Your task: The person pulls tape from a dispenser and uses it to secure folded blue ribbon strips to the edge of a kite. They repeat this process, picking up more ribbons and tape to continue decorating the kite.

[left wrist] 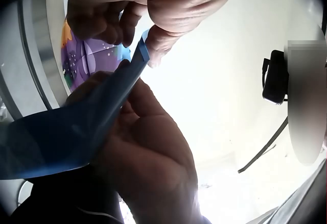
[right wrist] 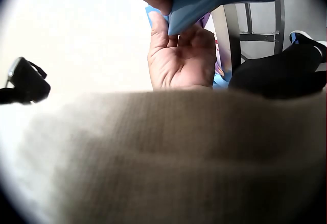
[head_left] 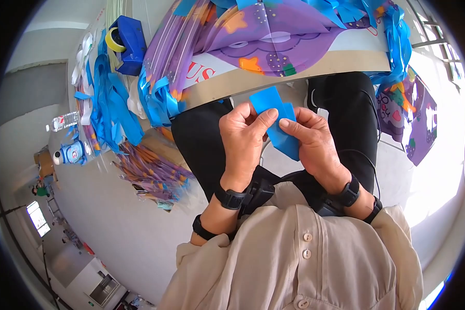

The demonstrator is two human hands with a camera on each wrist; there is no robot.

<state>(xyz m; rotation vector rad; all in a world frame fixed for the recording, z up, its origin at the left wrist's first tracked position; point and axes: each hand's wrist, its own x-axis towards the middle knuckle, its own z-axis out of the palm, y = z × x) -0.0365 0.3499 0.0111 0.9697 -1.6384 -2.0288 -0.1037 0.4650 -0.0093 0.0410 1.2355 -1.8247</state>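
Observation:
A flat blue strip of thin sheet material [head_left: 280, 129], folded over itself, is held above the lap in the head view. My left hand [head_left: 244, 139] pinches its left part between thumb and fingers. On the other side, my right hand [head_left: 316, 142] pinches it as well, its thumb lying on top close to the left thumb. In the left wrist view the strip [left wrist: 110, 106] appears edge-on, hanging toward the lower left. The right wrist view shows a pointed corner of the strip [right wrist: 191, 9] in front of an upturned palm [right wrist: 181, 66].
Ahead, purple printed sheets [head_left: 274, 46] with stars lie on a table [head_left: 346, 63]. A blue tape dispenser [head_left: 132, 46] stands at the left, near hanging blue strips [head_left: 111, 98]. Bundled purple strips [head_left: 152, 173] lie lower left; a purple printed piece [head_left: 416, 119] hangs right.

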